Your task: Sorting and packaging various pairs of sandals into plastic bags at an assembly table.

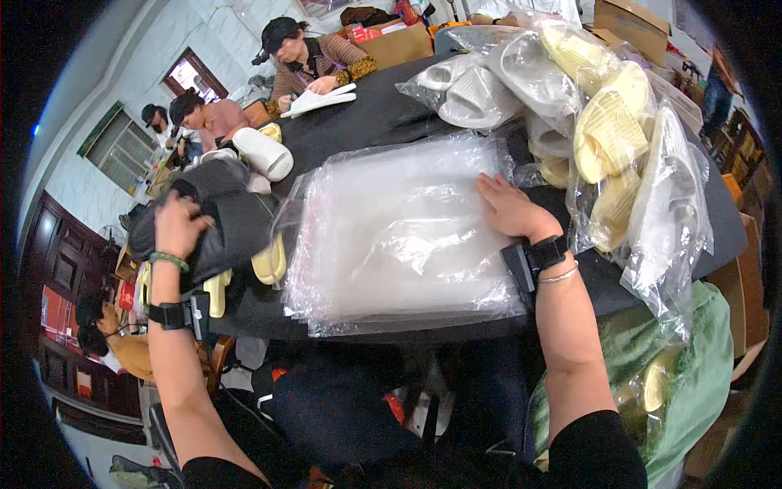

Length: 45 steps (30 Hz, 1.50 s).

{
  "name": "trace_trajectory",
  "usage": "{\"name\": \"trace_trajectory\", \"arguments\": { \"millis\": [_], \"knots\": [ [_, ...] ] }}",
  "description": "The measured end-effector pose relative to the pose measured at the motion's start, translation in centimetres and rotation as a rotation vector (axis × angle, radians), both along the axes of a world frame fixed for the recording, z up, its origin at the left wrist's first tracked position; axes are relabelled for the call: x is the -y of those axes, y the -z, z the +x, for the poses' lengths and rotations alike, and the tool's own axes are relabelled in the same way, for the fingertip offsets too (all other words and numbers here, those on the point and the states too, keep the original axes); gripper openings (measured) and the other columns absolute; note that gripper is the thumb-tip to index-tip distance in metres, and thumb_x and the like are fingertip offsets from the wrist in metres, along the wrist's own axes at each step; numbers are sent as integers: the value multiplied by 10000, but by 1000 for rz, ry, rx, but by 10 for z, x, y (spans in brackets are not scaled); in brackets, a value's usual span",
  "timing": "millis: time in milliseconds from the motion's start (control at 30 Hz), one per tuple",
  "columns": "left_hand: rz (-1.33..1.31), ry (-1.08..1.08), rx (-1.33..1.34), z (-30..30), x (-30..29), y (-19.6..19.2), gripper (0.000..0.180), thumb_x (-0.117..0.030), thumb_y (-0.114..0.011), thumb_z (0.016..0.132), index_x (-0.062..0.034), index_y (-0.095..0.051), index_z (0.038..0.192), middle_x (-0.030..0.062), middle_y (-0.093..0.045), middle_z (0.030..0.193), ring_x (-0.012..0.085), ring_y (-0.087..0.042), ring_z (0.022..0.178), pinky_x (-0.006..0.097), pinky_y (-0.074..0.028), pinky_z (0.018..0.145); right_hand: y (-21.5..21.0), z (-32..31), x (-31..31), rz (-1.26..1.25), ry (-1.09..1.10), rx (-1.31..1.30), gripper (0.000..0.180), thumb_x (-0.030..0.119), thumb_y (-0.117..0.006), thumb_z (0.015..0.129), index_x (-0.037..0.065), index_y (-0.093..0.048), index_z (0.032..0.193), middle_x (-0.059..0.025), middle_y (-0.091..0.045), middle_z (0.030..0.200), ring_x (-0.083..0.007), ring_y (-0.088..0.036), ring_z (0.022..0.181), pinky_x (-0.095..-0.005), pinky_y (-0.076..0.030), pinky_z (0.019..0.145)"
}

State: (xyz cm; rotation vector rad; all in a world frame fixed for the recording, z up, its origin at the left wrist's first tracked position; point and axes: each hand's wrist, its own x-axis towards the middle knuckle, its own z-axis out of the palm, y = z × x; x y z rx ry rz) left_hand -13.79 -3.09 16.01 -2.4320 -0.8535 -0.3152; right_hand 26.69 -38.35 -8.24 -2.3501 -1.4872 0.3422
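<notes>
- The right hand [511,208] lay flat, fingers spread, on the stack of clear plastic bags [399,236] at the bench's [366,114] near edge, seemingly pinning the slippery sheets;
- the left hand [177,224] was closed on a black slipper [228,228] at the bench's left edge, beside pale yellow slippers [269,262];
- bagged slippers [611,138] were heaped along the right edge, apparently kept off the stack.

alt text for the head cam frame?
Seen from above, a person's right hand presses flat on a stack of clear plastic bags on a black table, while the left hand grips a black slipper; bagged yellow slippers pile up at right.
</notes>
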Motion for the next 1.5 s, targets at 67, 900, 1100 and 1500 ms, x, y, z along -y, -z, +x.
{"name": "trace_trajectory", "arguments": {
  "millis": [67, 900, 1100, 1500],
  "knots": [
    [111, -138, 15, 10, 30, -29, 305, -317, -756, 740, -32, -725, 841, 132, -677, 1064, 393, -504, 1226, 591, -393, 956, 7, 5, -2, 34, -19, 11, 643, 171, -485, 875, 57, -324, 1487, -128, -248, 1581, -355, -163, 1472, -445, -196, 1184],
    [-635, 189, 151, 145, 109, 182, 443, -426, -734, 752, 15, -692, 746, 237, -649, 755, 404, -641, 759, 456, -509, 694, -40, -39, 17, -94, -124, -44, 1407, 482, -885, 481, -27, -84, 1519, -240, -149, 1579, -349, -8, 1492, -446, -88, 1197],
    [-542, 73, 146, 106, 50, 172, 438, -403, -748, 730, 28, -678, 708, 236, -639, 729, 406, -634, 730, 457, -510, 681, -28, -37, 10, 9, -145, 28, 1253, 494, -853, 587, 0, -171, 1516, -205, -223, 1570, -328, -67, 1491, -443, -137, 1189],
    [-507, 89, 137, 126, 60, 180, 443, -410, -757, 731, 24, -670, 711, 227, -636, 730, 407, -635, 744, 457, -511, 699, -5, -22, -29, 134, 113, 149, 843, 606, -475, 911, 69, -247, 1520, -103, -218, 1594, -362, -107, 1479, -521, -117, 1181]
  ]
}}
